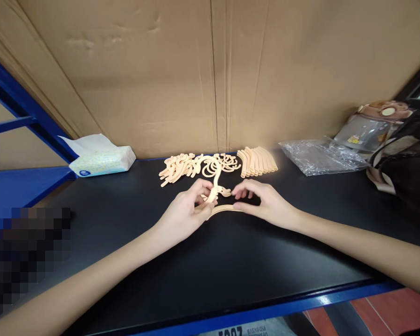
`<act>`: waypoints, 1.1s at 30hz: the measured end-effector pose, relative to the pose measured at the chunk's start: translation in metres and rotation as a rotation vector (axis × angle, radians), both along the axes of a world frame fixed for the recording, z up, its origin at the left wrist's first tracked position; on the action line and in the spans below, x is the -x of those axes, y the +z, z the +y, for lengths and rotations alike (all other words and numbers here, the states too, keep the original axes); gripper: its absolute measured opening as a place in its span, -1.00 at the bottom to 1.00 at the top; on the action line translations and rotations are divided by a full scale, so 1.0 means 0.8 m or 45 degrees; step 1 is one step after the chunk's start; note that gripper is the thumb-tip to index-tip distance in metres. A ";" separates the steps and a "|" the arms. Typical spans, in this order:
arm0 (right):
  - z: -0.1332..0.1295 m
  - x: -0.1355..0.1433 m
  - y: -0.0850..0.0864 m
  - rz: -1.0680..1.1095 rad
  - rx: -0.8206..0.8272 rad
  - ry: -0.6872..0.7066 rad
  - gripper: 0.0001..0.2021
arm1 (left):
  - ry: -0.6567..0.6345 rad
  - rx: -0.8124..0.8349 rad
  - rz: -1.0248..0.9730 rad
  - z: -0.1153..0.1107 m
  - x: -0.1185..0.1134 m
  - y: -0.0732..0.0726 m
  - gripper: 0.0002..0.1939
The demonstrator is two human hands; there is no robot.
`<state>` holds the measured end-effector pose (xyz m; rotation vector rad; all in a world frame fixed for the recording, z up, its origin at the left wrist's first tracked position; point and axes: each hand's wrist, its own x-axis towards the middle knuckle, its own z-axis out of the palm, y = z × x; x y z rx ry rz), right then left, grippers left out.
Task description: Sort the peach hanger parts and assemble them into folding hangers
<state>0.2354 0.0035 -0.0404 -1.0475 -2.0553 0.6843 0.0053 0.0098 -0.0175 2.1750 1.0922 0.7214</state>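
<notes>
My left hand (191, 205), at the middle of the black table, has its fingers closed round a curved beige piece (217, 175) that stands up from the grip. A small beige part (225, 191) juts from it toward the right. Facing it, my right hand (254, 198) has thumb and fingers apart, with its fingertips near that small part. Below, a long curved beige strip (226, 208) runs between the two hands, by the right thumb. Behind the hands lie a heap of beige pieces (178, 167), several curved pieces (229, 162) and a row of beige strips (259, 161).
A tissue pack (103, 160) lies at the back left. To the right are a clear plastic bag (322, 154), a clear bottle with a brown lid (366, 126) and a dark bag (406, 163). Cardboard (161, 84) rises behind the black table (231, 266).
</notes>
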 end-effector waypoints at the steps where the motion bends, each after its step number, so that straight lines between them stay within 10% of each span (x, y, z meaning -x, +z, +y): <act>1: -0.002 0.000 0.000 -0.137 -0.095 0.046 -0.81 | -0.007 0.152 -0.098 0.002 0.000 0.002 -0.83; 6: -0.006 0.002 0.002 -0.441 -0.322 0.149 -0.90 | 0.035 0.573 -0.370 0.011 -0.001 0.006 -0.71; 33: -0.005 -0.002 0.004 -0.549 -0.445 -0.036 -0.76 | 0.036 1.095 -0.531 0.005 0.000 0.010 -0.69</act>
